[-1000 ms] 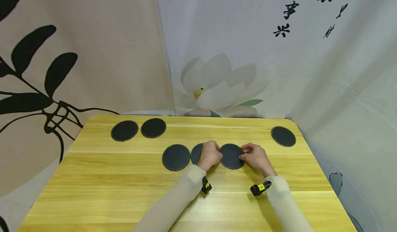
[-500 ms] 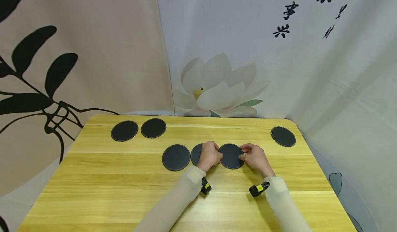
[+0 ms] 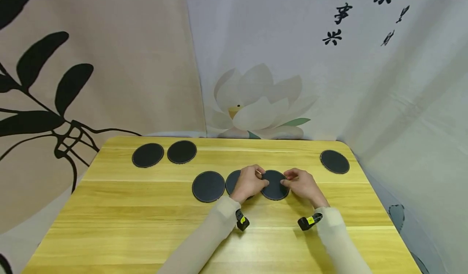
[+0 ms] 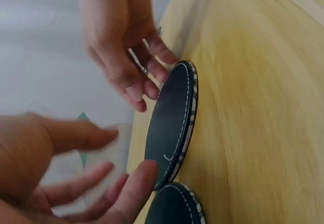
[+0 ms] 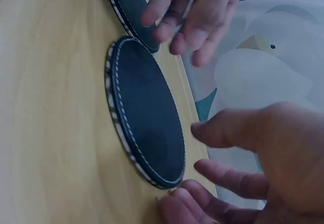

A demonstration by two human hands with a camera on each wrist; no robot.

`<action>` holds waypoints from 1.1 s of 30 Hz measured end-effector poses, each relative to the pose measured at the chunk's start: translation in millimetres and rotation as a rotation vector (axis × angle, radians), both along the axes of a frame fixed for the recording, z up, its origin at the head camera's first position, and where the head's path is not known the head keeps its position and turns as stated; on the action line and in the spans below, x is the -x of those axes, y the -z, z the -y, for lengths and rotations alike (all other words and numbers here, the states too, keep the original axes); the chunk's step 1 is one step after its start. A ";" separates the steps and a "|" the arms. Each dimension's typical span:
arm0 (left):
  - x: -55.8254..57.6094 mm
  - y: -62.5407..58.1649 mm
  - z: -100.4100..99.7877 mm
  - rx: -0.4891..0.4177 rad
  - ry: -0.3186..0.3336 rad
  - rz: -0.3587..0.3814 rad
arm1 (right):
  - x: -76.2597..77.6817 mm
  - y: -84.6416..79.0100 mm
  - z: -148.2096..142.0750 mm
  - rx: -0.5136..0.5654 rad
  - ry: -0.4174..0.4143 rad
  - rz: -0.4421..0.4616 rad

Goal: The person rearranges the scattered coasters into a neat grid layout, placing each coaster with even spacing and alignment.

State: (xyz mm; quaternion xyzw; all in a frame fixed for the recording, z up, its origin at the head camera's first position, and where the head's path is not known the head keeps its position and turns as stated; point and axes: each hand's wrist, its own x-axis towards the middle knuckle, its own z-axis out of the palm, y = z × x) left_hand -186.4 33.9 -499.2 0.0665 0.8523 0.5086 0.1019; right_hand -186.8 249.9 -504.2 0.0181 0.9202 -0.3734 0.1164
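A round black coaster (image 3: 276, 188) with white stitching and a patterned edge lies flat on the wooden table between the two hands. My left hand (image 3: 250, 183) is at its left side, thumb and fingers spread apart; in the left wrist view the left fingers (image 4: 137, 183) come close to the near end of the coaster (image 4: 169, 117). On the other side, my right hand (image 3: 302, 185) has its thumb lifted off and its lower fingertips right at the rim, as the right wrist view shows. A second coaster (image 3: 232, 181) is partly hidden under the left hand.
Another coaster (image 3: 208, 186) continues the row to the left. Two more, a coaster (image 3: 148, 155) and its neighbour coaster (image 3: 182, 152), lie at the back left. One coaster (image 3: 334, 162) is at the back right. A printed curtain (image 3: 270, 62) hangs behind the table (image 3: 128, 225).
The left hand's fingers have spread and its thumb has shifted right over the coaster's edge. The right hand's thumb has come away from the coaster. The other coasters have stayed put.
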 end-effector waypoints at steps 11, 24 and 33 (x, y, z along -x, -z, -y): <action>-6.5 -2.9 -14.7 0.454 0.367 -0.279 | 7.1 -5.8 -22.5 -0.048 -0.035 -0.095; -6.3 10.5 -21.5 0.759 0.438 -0.388 | 15.4 -2.7 -59.6 -0.157 -0.039 -0.235; -9.5 12.2 -23.2 0.800 0.445 -0.331 | 24.2 -2.2 -85.3 -0.217 -0.036 -0.228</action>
